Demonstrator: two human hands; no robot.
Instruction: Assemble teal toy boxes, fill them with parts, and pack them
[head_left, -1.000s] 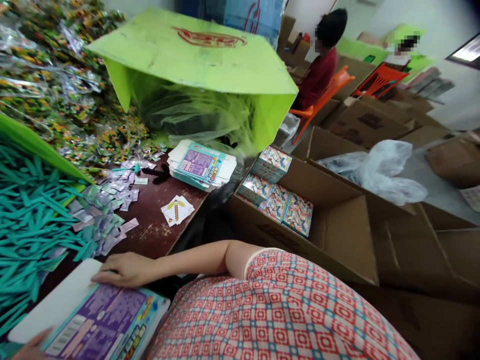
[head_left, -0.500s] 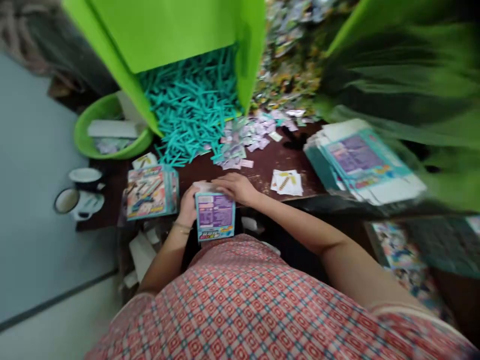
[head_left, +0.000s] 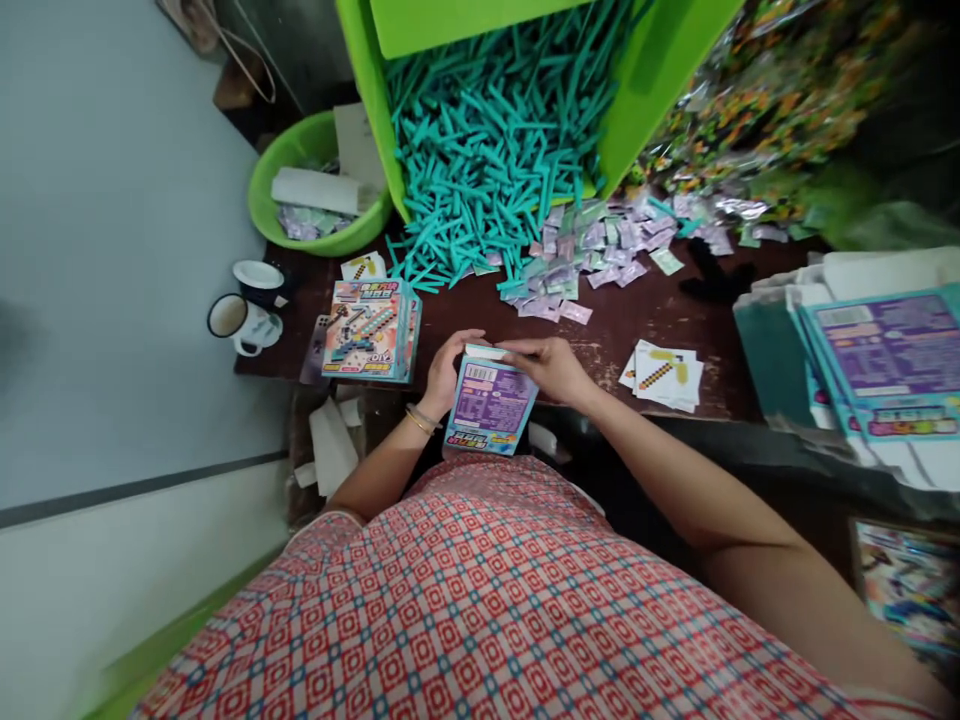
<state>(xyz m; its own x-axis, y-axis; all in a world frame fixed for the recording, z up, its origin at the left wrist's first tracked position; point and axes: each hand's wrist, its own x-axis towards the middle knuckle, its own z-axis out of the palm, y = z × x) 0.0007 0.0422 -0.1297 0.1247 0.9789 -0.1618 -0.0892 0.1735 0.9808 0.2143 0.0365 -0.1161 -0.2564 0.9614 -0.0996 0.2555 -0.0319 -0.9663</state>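
Note:
A teal and purple printed box is held upright against the body at the table's front edge. My left hand grips its left side, fingers closed round the edge. My right hand is at the top right, its fingers pressed on the box's white top flap. Left of the hands stand finished-looking boxes in a stack, with a colourful printed front. To the right lie small white cards showing a yellow pickaxe picture.
Teal sticks spill from a green bin. Small lilac packets lie beside them. A green basin and mugs stand at left. Flat boxes are piled at right, near a black object.
The view has shifted left, so the table's things appear further right. My right hand's fingers have moved from across the box top to its top flap, and the top edge looks flatter.

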